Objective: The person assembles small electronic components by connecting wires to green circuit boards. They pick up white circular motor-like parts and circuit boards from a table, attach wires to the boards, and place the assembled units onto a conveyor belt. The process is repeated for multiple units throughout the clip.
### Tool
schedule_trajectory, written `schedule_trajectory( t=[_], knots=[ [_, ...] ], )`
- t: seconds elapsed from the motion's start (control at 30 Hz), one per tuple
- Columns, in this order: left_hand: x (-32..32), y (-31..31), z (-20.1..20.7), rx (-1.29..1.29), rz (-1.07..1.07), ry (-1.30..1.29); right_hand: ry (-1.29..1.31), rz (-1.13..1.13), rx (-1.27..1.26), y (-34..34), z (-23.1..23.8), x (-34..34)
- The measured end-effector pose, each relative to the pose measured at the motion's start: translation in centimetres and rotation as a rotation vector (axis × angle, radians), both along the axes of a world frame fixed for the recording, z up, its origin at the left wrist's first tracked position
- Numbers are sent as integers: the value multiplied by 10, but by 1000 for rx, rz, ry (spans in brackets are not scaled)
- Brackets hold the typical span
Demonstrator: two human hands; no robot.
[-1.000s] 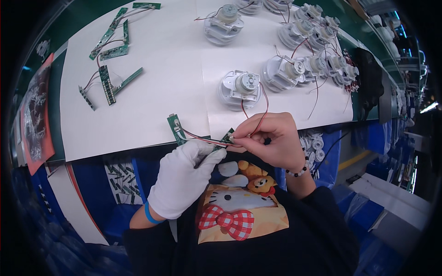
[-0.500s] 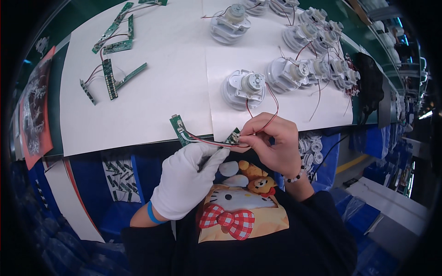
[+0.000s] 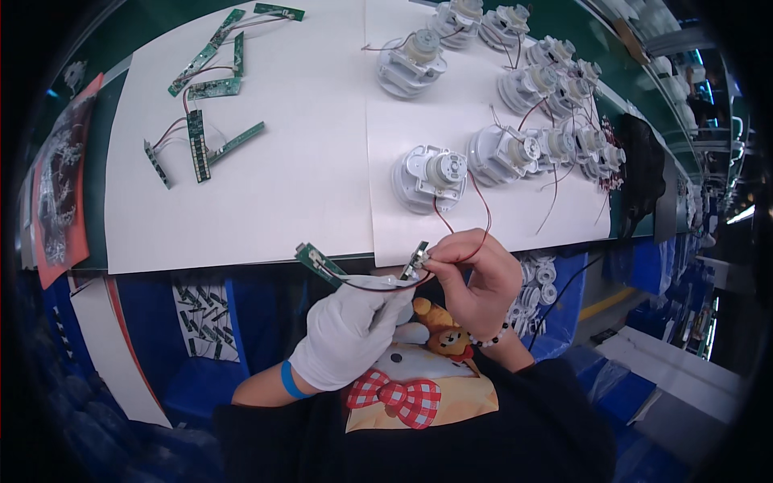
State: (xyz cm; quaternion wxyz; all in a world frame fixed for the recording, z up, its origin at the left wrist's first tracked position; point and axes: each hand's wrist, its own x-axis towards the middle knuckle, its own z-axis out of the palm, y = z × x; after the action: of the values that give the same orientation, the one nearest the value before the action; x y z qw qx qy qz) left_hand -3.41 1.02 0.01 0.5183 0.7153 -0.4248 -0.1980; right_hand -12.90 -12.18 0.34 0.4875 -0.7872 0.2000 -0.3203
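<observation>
In a white glove, my left hand [image 3: 342,330] is closed on a small green circuit board [image 3: 418,258] just past the table's front edge. Wires join it to a second green board [image 3: 317,263], which sticks out beyond the glove to the left. My bare right hand [image 3: 483,286] pinches the end of a red-and-dark wire pair [image 3: 489,211] between thumb and forefinger, right against the small board. That pair runs back to a white round motor unit [image 3: 431,179] on the table. My fingertips hide the wire's tip, so I cannot tell whether it is seated.
Several wired green circuit boards [image 3: 198,146] lie on the white table covering [image 3: 282,185] at the left. More white motor units [image 3: 503,153] crowd the back right. Blue bins with boards [image 3: 206,320] and white round parts [image 3: 541,290] stand below the front edge.
Both hands sit lower in the picture, and the table things appear slightly lower too. The small board is turned more upright, and the second board has tilted. Both grips persist.
</observation>
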Motion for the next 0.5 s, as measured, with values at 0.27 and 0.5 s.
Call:
schedule_trajectory(
  t=[0.27,0.5],
  knots=[
    [3,-2,-10,-96,-53,-118,5,-88,72,8,6,1],
    [9,1,-10,-86,-141,-159,76,36,201,0,5,-3]
  ],
)
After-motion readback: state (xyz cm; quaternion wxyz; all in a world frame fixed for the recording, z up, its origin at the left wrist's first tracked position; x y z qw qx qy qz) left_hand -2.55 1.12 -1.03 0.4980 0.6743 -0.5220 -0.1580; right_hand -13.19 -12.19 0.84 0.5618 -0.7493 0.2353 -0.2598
